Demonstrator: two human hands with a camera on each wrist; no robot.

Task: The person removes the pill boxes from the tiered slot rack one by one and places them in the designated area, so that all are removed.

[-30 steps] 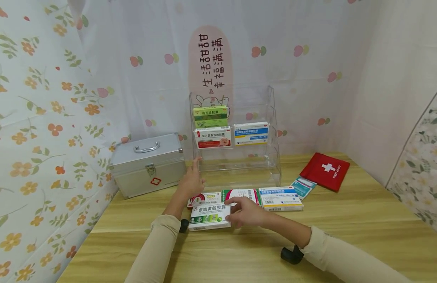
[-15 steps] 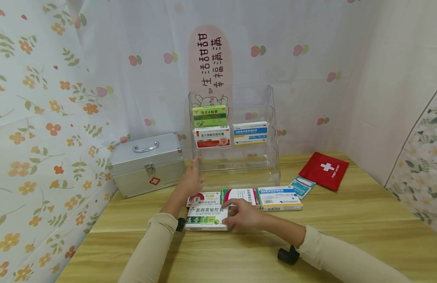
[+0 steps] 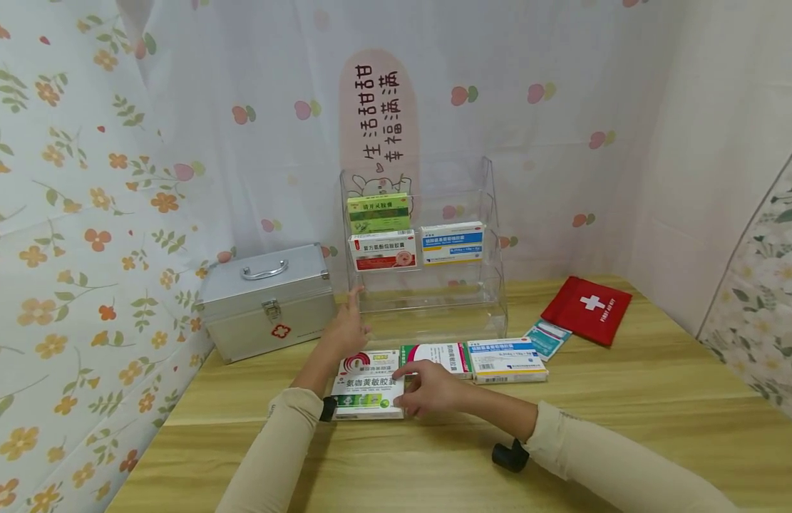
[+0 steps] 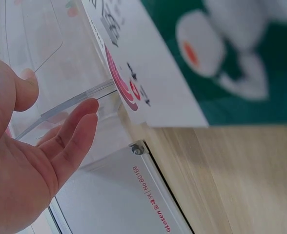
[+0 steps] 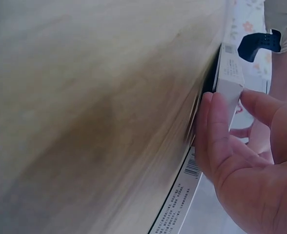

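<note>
My right hand point(image 3: 434, 388) pinches the right end of a white and green medicine box point(image 3: 363, 392), thumb above and fingers below. In the right wrist view the box point(image 5: 230, 68) tilts a little off the wooden tabletop. It partly covers a flat medicine box with red rings point(image 3: 370, 358). My left hand point(image 3: 346, 331) is at the lower left side of the clear acrylic rack point(image 3: 434, 308), index finger stretched along it. In the left wrist view the left fingers point(image 4: 80, 139) lie loosely extended by the rack's edge, thumb apart; they hold no box.
A green box point(image 3: 378, 212), a red and white box point(image 3: 383, 251) and a blue and white box point(image 3: 452, 244) stand on the rack. Two more boxes lie right of my hand. A silver case point(image 3: 267, 299) stands left, a red first aid pouch point(image 3: 587, 311) right.
My right hand has drawn the white and green box slightly left, and the box now lies flatter in view. The left hand stays by the rack.
</note>
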